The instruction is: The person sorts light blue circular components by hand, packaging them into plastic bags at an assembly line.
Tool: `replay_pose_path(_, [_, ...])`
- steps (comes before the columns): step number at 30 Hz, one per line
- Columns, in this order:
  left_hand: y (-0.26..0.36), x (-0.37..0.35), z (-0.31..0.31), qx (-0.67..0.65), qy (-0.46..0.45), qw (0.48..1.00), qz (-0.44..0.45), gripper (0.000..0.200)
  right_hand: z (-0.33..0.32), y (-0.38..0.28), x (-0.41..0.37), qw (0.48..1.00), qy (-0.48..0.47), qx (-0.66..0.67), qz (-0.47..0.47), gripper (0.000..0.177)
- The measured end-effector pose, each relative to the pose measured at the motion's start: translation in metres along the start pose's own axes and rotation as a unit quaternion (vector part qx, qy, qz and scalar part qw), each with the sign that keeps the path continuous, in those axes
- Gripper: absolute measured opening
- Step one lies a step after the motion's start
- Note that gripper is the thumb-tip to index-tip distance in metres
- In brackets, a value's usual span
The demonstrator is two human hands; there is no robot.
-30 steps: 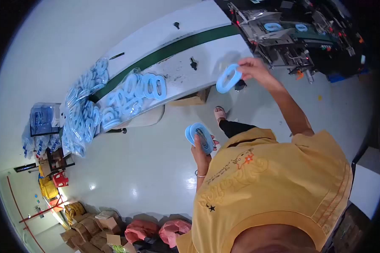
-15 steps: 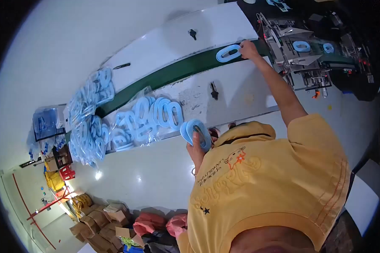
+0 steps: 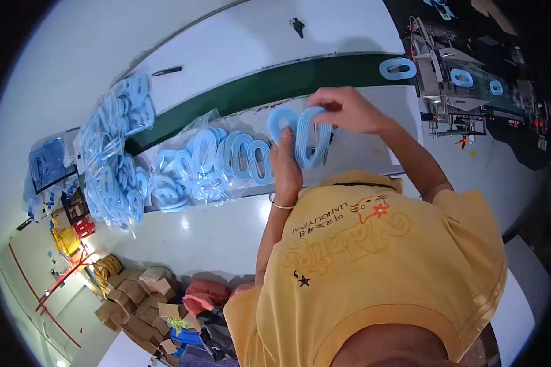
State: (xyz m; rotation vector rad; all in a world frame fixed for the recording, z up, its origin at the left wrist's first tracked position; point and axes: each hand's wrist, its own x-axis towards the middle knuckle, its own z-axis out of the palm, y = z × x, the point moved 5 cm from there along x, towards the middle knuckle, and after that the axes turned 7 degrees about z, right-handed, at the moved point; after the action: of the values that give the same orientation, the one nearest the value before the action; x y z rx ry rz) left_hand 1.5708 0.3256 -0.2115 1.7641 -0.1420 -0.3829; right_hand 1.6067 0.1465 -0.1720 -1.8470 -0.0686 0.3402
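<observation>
My left hand [image 3: 286, 170], with a bracelet at the wrist, is closed around a stack of light-blue oval rings [image 3: 279, 117], its thumb on their near side. Just right of that stack stands another light-blue oval ring [image 3: 302, 147], tilted on edge and touching it. My right hand [image 3: 348, 110] pinches this ring's upper end between thumb and fingers. One more oval ring [image 3: 385, 69] lies flat on the green belt [image 3: 245, 92] beyond my right hand. Left of my hands, a row of similar rings [image 3: 258, 180] leans on the table beside clear plastic bags.
A metal machine [image 3: 438, 79] stands at the belt's right end with two rings on it. Bagged rings [image 3: 113, 159] are heaped at the left end. A black pen-like tool [image 3: 167, 71] and a black knob [image 3: 297, 27] are on the white surface. Cardboard boxes [image 3: 147, 312] sit lower left.
My right hand has let go of the ring on the belt and come back to my left hand. That ring has shifted right toward the machine. My left hand has raised its stack forward.
</observation>
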Motion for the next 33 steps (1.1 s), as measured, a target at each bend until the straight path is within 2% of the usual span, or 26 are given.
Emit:
replay_pose_path(1, [-0.003, -0.002, -0.007, -0.075, 0.060, 0.995, -0.027, 0.035, -0.008, 0.012, 0.006, 0.998, -0.003, 0.046, 0.048, 0.024])
replay_pose_path(2, [-0.004, -0.003, -0.014, -0.150, 0.122, 0.980, -0.049, 0.032, -0.017, 0.027, 0.016, 0.998, -0.007, 0.041, 0.049, 0.024])
replay_pose_path(4, [-0.010, -0.008, -0.026, -0.293, 0.242, 0.921, -0.088, 0.027, -0.045, 0.081, 0.035, 0.966, 0.156, 0.175, 0.107, 0.023])
replay_pose_path(5, [-0.011, -0.011, -0.028, -0.296, 0.246, 0.919, -0.087, 0.027, -0.051, 0.099, 0.043, 0.967, 0.153, 0.172, 0.106, 0.023])
replay_pose_path(9, [-0.016, -0.028, -0.036, -0.283, 0.255, 0.921, -0.078, 0.026, -0.070, 0.164, 0.055, 0.937, 0.216, 0.051, 0.269, 0.025])
replay_pose_path(10, [-0.015, -0.030, -0.033, -0.278, 0.245, 0.924, -0.089, 0.025, -0.077, 0.148, 0.051, 0.925, 0.220, -0.160, 0.267, 0.028])
replay_pose_path(11, [-0.014, -0.032, -0.028, -0.274, 0.237, 0.927, -0.101, 0.024, -0.081, 0.124, 0.044, 0.871, 0.215, -0.364, 0.250, 0.030])
replay_pose_path(12, [-0.012, -0.034, -0.024, -0.273, 0.246, 0.925, -0.100, 0.024, -0.083, 0.115, 0.035, 0.874, 0.208, -0.364, 0.245, 0.030])
replay_pose_path(14, [-0.009, -0.033, -0.012, -0.214, 0.194, 0.949, -0.123, 0.024, -0.083, 0.087, 0.016, 0.842, 0.281, -0.424, 0.181, 0.032])
replay_pose_path(15, [-0.015, -0.031, -0.004, -0.225, 0.136, 0.954, -0.141, 0.022, -0.065, 0.064, 0.011, 0.934, 0.220, -0.259, 0.114, 0.032])
replay_pose_path(16, [-0.021, -0.030, 0.006, -0.236, 0.076, 0.955, -0.161, 0.019, -0.043, 0.040, 0.006, 0.984, 0.148, -0.083, 0.047, 0.032])
replay_pose_path(17, [-0.013, -0.028, 0.009, -0.235, 0.085, 0.955, -0.163, 0.019, -0.027, 0.029, 0.004, 0.986, 0.140, -0.081, 0.045, 0.032])
replay_pose_path(18, [-0.001, -0.024, 0.019, -0.209, 0.028, 0.963, -0.170, 0.018, -0.001, 0.016, 0.005, 0.999, -0.002, -0.045, 0.008, 0.031])
replay_pose_path(19, [0.007, -0.020, 0.026, -0.183, -0.029, 0.967, -0.173, 0.016, 0.019, 0.007, 0.005, 0.989, -0.144, -0.012, -0.032, 0.030])
replay_pose_path(22, [-0.003, -0.018, 0.018, -0.242, 0.001, 0.962, -0.129, 0.018, 0.013, 0.020, 0.030, 0.987, -0.158, -0.009, -0.014, 0.032])
replay_pose_path(24, [-0.022, -0.024, -0.010, -0.252, 0.120, 0.955, -0.102, 0.024, 0.006, 0.042, 0.048, 0.988, -0.154, 0.000, 0.021, 0.033])
replay_pose_path(25, [-0.027, -0.028, -0.028, -0.020, 0.204, 0.978, -0.022, 0.028, 0.004, 0.055, 0.057, 0.988, -0.150, -0.002, 0.024, 0.033])
replay_pose_path(26, [-0.027, -0.032, -0.040, 0.211, 0.277, 0.935, 0.064, 0.031, -0.003, 0.076, 0.072, 0.994, -0.083, 0.016, 0.072, 0.032])
replay_pose_path(27, [-0.021, -0.041, -0.044, 0.363, 0.294, 0.875, 0.128, 0.042, -0.009, 0.095, 0.085, 0.992, -0.015, 0.034, 0.118, 0.032])
replay_pose_path(28, [-0.030, -0.046, -0.049, 0.451, 0.274, 0.847, 0.066, 0.049, -0.016, 0.114, 0.093, 0.984, 0.055, 0.055, 0.163, 0.032])
replay_pose_path(29, [-0.036, -0.048, -0.051, 0.534, 0.250, 0.808, 0.003, 0.055, -0.024, 0.125, 0.093, 0.968, 0.123, 0.076, 0.207, 0.031])
replay_pose_path(30, [-0.038, -0.047, -0.050, 0.533, 0.248, 0.809, 0.005, 0.055, -0.028, 0.127, 0.090, 0.967, 0.127, 0.075, 0.208, 0.031])
replay_pose_path(31, [-0.040, -0.045, -0.051, 0.531, 0.250, 0.810, -0.008, 0.058, -0.038, 0.123, 0.087, 0.963, 0.179, -0.071, 0.190, 0.031])
replay_pose_path(32, [-0.043, -0.042, -0.053, 0.529, 0.252, 0.810, -0.022, 0.060, -0.047, 0.118, 0.084, 0.935, 0.226, -0.215, 0.166, 0.031])
replay_pose_path(33, [-0.047, -0.042, -0.054, 0.528, 0.254, 0.810, -0.039, 0.063, -0.052, 0.113, 0.078, 0.886, 0.265, -0.353, 0.141, 0.031])
